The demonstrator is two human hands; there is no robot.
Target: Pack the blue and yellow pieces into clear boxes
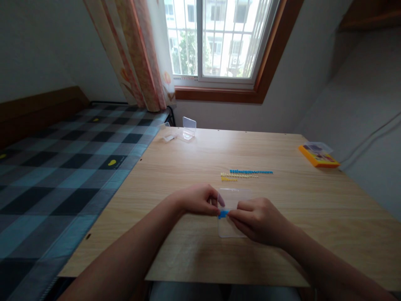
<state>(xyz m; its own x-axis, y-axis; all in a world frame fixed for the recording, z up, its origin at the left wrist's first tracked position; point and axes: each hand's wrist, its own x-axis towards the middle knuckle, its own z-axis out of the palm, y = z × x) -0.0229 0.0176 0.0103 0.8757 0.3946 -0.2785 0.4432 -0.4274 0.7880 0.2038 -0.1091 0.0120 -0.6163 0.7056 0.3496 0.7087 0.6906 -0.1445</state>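
Grip, left hand (200, 200): thumb is touching the left end of the blue piece (223, 214); whether it is pinching, I cannot tell. Blue piece is sitting between the hands, over a clear panel (230, 230), long axis running roughly left-right. Right hand (257, 217) is pinching its right end, presumably steadying it.

Readable text: none | bedspread print (120, 162): too small | window-frame marks (189, 78): blurred
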